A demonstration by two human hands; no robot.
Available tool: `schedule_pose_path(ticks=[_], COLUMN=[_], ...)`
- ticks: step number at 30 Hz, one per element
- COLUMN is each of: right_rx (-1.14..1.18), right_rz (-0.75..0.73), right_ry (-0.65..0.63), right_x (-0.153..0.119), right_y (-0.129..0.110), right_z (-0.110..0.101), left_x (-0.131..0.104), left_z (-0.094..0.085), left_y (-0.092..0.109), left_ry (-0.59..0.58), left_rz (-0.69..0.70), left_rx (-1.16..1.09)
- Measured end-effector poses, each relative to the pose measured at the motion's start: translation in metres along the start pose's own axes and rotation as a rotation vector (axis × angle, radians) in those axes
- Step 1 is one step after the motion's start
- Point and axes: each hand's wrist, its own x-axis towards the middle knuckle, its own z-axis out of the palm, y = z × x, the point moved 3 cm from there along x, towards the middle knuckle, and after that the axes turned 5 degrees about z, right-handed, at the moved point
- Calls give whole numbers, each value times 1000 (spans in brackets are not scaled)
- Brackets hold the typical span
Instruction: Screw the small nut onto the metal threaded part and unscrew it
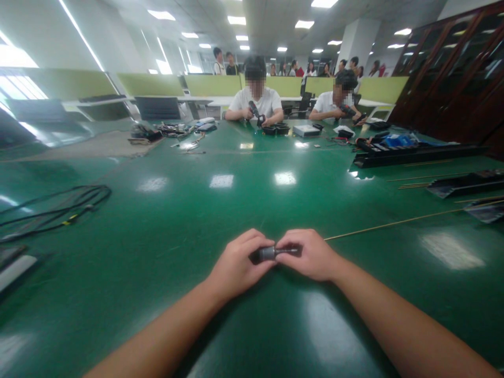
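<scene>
Near the middle of the green table (pixel 177 210), a small dark grey cylindrical part (pixel 268 253) with a thin metal shaft lies sideways between my hands. My left hand (pixel 240 262) is closed on the cylinder, thumb below and fingers above. From the right, my right hand (pixel 309 254) pinches the part where the shaft meets the cylinder. The shaft (pixel 290 251) points right, into the hollow of the right hand. Fingertips of both hands nearly meet. The cylinder's left end is partly hidden by my left hand.
Black cables (pixel 79 205) lie at the left, above a pale-edged object (pixel 18 273). A thin yellow rod (pixel 394 223) runs right from behind my right hand. Black trays (pixel 417 155) sit at the right. Across the table two people in white shirts hold dark tools.
</scene>
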Motion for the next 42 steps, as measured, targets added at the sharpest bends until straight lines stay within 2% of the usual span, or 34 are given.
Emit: schedule_pose_path(ticks=[21, 42], right_rx=[-29, -35], right_rz=[-29, 33], right_ry=[12, 23], right_x=[0, -1], right_y=[3, 4], right_z=[1, -3], left_x=[-1, -2], left_z=[0, -2], left_y=[0, -3], left_ry=[15, 44], left_rz=[-23, -16], left_rx=[10, 19])
